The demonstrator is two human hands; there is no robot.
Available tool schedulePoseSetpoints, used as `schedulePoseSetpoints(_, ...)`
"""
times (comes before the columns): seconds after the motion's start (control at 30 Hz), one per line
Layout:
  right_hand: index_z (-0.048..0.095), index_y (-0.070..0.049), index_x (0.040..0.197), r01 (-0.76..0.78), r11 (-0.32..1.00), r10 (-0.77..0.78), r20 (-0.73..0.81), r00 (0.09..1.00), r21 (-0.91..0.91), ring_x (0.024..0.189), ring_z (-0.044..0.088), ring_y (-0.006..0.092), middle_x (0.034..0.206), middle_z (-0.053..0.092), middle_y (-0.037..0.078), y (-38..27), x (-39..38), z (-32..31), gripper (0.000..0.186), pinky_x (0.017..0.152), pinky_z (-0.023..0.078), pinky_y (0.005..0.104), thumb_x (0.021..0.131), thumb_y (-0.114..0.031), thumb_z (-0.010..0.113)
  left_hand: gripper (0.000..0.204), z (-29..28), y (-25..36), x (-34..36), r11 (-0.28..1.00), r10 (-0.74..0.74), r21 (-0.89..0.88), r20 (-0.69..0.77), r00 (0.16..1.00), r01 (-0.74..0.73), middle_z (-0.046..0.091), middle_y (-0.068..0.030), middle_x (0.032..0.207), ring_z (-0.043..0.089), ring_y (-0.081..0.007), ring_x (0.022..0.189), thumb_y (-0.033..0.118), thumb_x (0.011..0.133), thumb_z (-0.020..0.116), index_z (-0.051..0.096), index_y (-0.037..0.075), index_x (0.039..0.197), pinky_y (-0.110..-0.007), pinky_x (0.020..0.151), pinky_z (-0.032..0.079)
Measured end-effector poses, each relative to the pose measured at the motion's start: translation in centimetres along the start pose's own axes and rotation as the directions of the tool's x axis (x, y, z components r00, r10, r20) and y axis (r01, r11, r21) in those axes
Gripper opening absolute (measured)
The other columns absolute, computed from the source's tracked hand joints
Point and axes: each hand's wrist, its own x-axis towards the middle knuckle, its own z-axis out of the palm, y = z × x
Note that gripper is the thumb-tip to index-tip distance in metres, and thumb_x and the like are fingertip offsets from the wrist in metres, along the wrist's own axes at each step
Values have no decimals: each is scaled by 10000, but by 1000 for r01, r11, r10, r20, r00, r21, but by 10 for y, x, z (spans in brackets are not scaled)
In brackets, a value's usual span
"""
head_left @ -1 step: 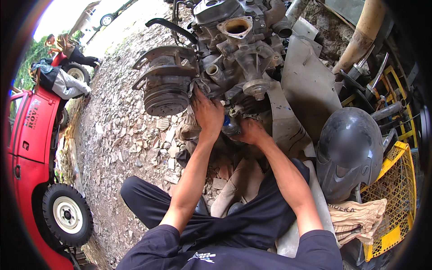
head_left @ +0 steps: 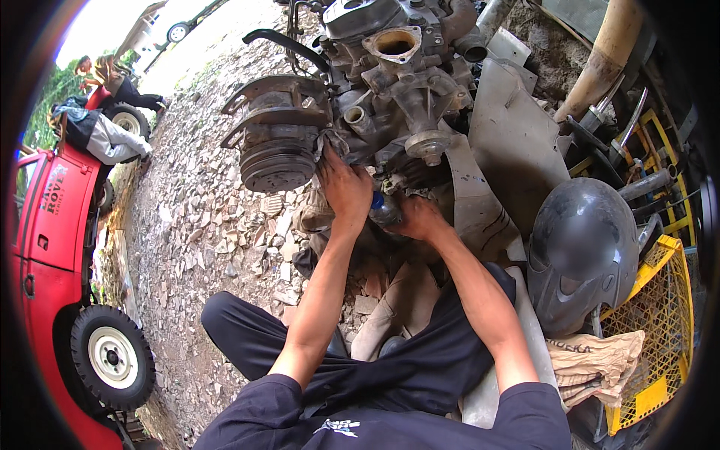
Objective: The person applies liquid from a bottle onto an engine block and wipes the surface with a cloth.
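Note:
A grimy engine (head_left: pixel 397 90) fills the upper middle, with a round grooved pulley (head_left: pixel 274 169) on its left side. My left hand (head_left: pixel 345 191) reaches up just right of the pulley, fingers bent onto a crumpled grey piece I cannot clearly make out. Lower on the engine front, my right hand (head_left: pixel 416 217) is closed around something partly hidden beside a small blue part (head_left: pixel 379 201) and some greyish material. Both forearms rise from below, over my dark-trousered, bent legs.
Gravel ground (head_left: pixel 195 217) surrounds a red vehicle (head_left: pixel 60 225) at left, where two people (head_left: pixel 112 142) are. At right lie bent metal sheets (head_left: pixel 502 127), a dark helmet (head_left: pixel 570 262), a brown sack (head_left: pixel 589 364), yellow mesh panels (head_left: pixel 652 315) and a leaning pole (head_left: pixel 600 67).

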Motion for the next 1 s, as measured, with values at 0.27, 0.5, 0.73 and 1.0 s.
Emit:
schedulePoseSetpoints(0.27,519,-36,1252,-28,997,32,60,998,-67,1023,640,350,1038,681,191,-14,-1,-11,780,871,509,453,654,-457,791,729,-2,-4,8,994,-114,16,92,989,113,500,-337,1261,444,-449,1221,169,759,662,344,-143,1337,-473,1073,310)
schedulePoseSetpoints(0.5,556,-24,1196,78,997,-78,13,997,-10,926,665,362,973,687,207,-16,4,1,745,819,524,463,645,-470,785,680,-37,21,22,986,-110,-99,239,965,137,510,-343,1260,527,-472,1134,100,790,607,336,-110,1376,-472,974,434)
schedulePoseSetpoints(0.73,603,-22,1164,47,996,-36,138,990,-74,1006,638,379,1053,670,227,-4,5,14,711,880,507,459,658,-490,776,603,-18,32,0,976,51,-217,79,996,-33,425,-362,1350,411,-474,1279,213,931,540,330,-128,1383,-468,1075,350)
schedulePoseSetpoints(1.0,631,-35,1124,86,996,-86,8,996,-11,979,657,368,1009,690,205,-4,6,12,664,852,519,466,688,-520,756,585,-28,25,4,980,118,-168,33,993,-110,461,-338,1326,421,-466,1262,224,927,553,372,-113,1369,-481,1075,346)
